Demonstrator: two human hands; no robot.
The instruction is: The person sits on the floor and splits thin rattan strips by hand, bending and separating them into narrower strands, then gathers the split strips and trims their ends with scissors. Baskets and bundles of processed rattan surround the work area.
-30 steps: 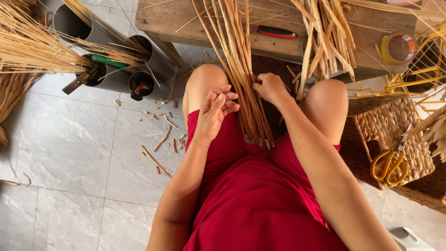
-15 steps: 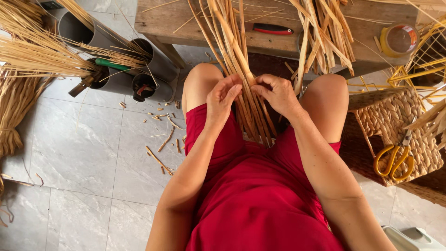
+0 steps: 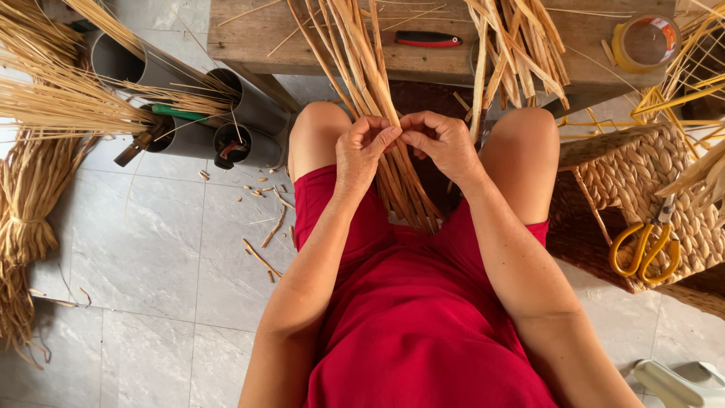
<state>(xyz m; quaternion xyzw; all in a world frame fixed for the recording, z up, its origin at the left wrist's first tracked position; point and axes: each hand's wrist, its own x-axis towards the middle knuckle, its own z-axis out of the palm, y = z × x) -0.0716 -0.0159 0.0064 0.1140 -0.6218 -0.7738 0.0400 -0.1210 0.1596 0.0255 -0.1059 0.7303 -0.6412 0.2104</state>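
Tight spot: wooden bench (image 3: 264, 34) edge just ahead of knees, woven basket (image 3: 642, 181) w/ yellow scissors (image 3: 642, 249) close on right; open grey floor to left. Reed bundle (image 3: 385, 128) stands btwn knees, leaning on bench. Left hand (image 3: 362, 151) & right hand (image 3: 445, 143) both pinch strands mid-bundle, thumbs nearly touching. Tape roll (image 3: 642, 41), round, yellowish, on bench's far right.

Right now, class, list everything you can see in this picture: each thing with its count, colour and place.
Flat tan reed strips: one bunch, between the knees, pinched by both hands.
Wooden bench: one, brown, top.
Red-and-black handled tool: one, on the bench.
Grey plastic pipes: several, upper left, holding straw.
Tied straw bundle: one, tan, left floor.
Woven basket: one, brown, right.
Yellow-handled scissors: one pair, on the basket.
Tape roll: one, yellowish, top right.
Left hand: on the strips.
Right hand: on the strips.
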